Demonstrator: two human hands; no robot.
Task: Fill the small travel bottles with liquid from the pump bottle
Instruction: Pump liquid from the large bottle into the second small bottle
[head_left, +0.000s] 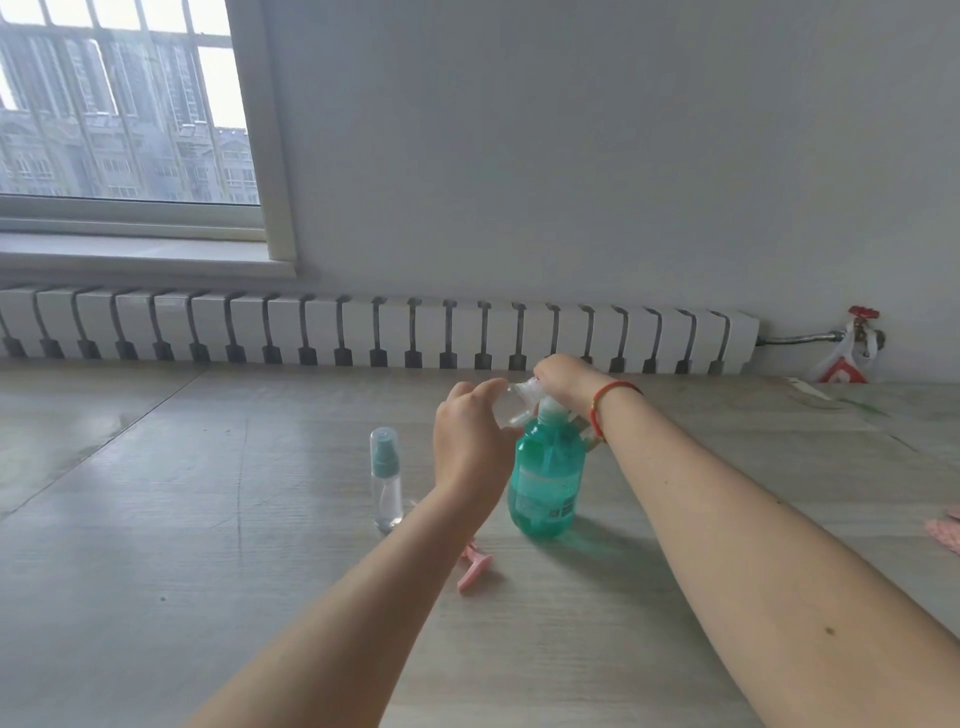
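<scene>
The left hand (470, 441) grips a clear bottle (511, 408), tilted with its mouth toward the pump (548, 410) just to its right. The right hand (563, 376) is closed over the pump head, probably pressing. A capped bottle (387, 478) stands to the left on the table (208, 519).

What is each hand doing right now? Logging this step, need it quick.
Left hand: closed around the small clear bottle, held at the pump.
Right hand: on top of the green pump bottle.

Two bare forearms with no sleeves showing. The right hand (563, 382) has a thin red cord bracelet (602, 402) at its wrist, possibly beaded. The left hand (470, 441) wears nothing.
</scene>
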